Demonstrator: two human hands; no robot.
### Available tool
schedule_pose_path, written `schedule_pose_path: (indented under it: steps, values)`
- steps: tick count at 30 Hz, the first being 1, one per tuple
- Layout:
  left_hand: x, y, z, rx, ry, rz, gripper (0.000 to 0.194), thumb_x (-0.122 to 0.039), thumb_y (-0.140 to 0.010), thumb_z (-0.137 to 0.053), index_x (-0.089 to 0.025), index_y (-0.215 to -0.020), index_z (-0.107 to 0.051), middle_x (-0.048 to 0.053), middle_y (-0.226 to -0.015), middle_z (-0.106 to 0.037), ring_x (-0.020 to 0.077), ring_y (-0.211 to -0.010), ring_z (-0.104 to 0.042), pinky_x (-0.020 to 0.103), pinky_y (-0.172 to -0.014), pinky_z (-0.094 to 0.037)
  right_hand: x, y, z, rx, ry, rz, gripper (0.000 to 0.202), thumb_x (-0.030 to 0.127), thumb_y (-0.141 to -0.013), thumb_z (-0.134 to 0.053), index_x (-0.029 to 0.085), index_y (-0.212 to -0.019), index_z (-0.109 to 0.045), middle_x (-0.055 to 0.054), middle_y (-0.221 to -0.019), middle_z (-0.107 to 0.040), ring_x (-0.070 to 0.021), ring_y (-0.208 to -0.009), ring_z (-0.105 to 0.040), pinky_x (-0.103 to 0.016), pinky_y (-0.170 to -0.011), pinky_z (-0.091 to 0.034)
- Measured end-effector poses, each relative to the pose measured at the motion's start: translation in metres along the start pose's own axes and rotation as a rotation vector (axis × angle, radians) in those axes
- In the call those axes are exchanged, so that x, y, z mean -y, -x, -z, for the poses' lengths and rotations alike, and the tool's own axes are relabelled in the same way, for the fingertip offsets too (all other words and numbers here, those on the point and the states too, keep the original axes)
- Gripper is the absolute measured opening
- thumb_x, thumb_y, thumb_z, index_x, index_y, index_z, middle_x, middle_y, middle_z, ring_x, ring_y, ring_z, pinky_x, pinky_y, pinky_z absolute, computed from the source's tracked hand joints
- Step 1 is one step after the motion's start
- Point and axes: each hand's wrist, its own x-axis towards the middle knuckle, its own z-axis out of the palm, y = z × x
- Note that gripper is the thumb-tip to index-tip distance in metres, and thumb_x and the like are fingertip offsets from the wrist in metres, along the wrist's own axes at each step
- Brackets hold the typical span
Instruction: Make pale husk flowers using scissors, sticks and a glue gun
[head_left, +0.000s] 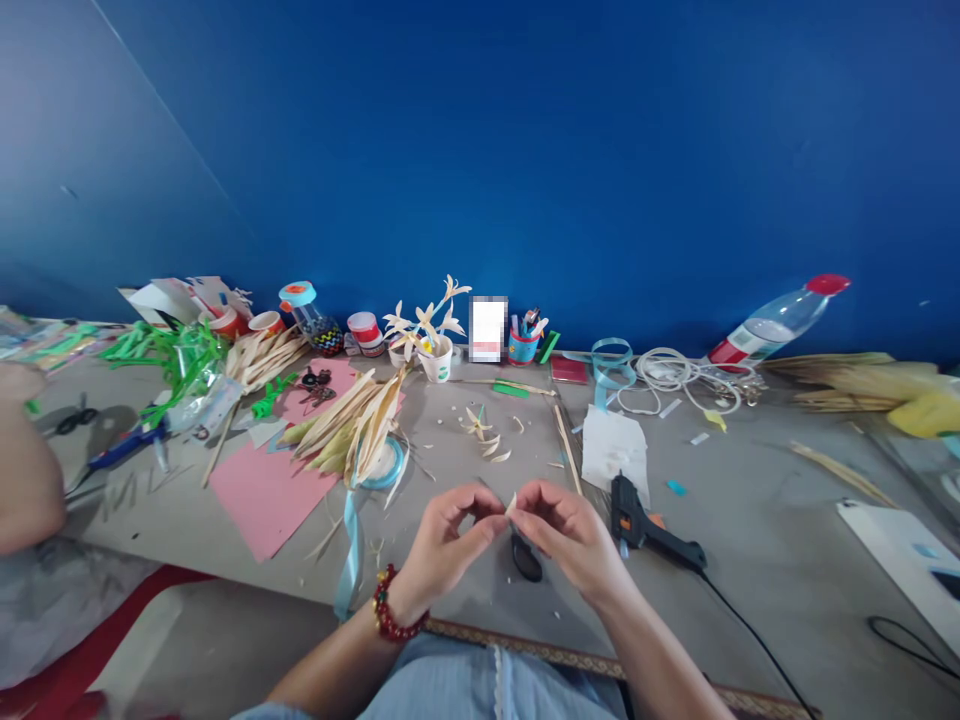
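My left hand (459, 535) and my right hand (566, 530) meet over the front of the table. Between their fingertips is a small pale husk piece (511, 506), pinched from both sides. Just beneath lies a black oval handle (527, 560), the rest of its tool hidden by my hands. Beyond my fingers rest a husk flower (478, 424) and several loose husk petals (501, 456). A black glue gun (651, 528) lies right of my right hand, close to a crumpled white paper (615, 450).
Dried corn husks (352, 430), blue ribbon (384, 465) and pink paper (270, 505) lie to the left. Husk flowers stand in a white cup (436, 362) at the back. A plastic bottle (780, 320) leans against the wall. Another person's arm (26, 470) is at far left.
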Motion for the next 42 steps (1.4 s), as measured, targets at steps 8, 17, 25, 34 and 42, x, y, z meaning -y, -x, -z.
schedule_pose_path:
  steps: [8,17,25,34,42]
  values:
    - [0.000,-0.003,-0.004,0.055,0.232,0.133,0.024,-0.033,-0.084,-0.063,-0.014,-0.069,-0.056,-0.004,-0.057,-0.044,0.0083,-0.054,-0.036,0.020,-0.053,-0.030,-0.008,0.001,-0.001,0.093,-0.165,-0.117,0.032,0.046,-0.082,-0.069,0.016,-0.078,-0.059,0.004,-0.063,-0.051,-0.0071,-0.049,-0.039,-0.020,-0.046,-0.031]
    - [0.012,0.003,-0.001,0.040,0.103,0.081,0.022,-0.033,-0.085,-0.066,-0.014,-0.075,-0.060,-0.001,-0.064,-0.052,0.0094,-0.060,-0.043,0.020,-0.058,-0.034,-0.009,0.003,-0.001,0.058,-0.166,-0.131,0.035,0.049,-0.083,-0.067,0.017,-0.076,-0.056,0.006,-0.059,-0.047,-0.0065,-0.047,-0.039,-0.019,-0.046,-0.032]
    - [0.013,0.003,0.000,-0.023,0.217,0.122,0.019,-0.031,-0.085,-0.066,-0.014,-0.080,-0.061,-0.001,-0.063,-0.056,0.0087,-0.059,-0.048,0.019,-0.058,-0.038,-0.008,-0.029,0.036,-0.083,0.884,0.007,0.028,0.040,-0.099,-0.043,0.020,-0.094,-0.063,-0.003,-0.083,-0.068,-0.0164,-0.073,-0.064,-0.024,-0.065,-0.045]
    - [0.015,0.003,0.002,-0.037,0.195,0.118,0.021,-0.033,-0.086,-0.066,-0.014,-0.079,-0.062,0.002,-0.065,-0.064,0.0094,-0.058,-0.053,0.020,-0.058,-0.043,-0.027,-0.076,0.074,-0.268,1.466,-0.302,0.020,0.019,-0.091,-0.052,0.011,-0.103,-0.065,-0.019,-0.092,-0.072,-0.0334,-0.084,-0.072,-0.039,-0.069,-0.049]
    - [0.005,0.000,0.003,0.028,0.188,0.142,0.021,-0.032,-0.087,-0.064,-0.013,-0.080,-0.061,0.003,-0.068,-0.066,0.0104,-0.060,-0.056,0.022,-0.062,-0.046,-0.021,-0.089,0.078,-0.310,1.457,-0.350,0.022,0.021,-0.086,-0.052,0.011,-0.090,-0.071,-0.019,-0.088,-0.074,-0.0325,-0.084,-0.071,-0.033,-0.063,-0.045]
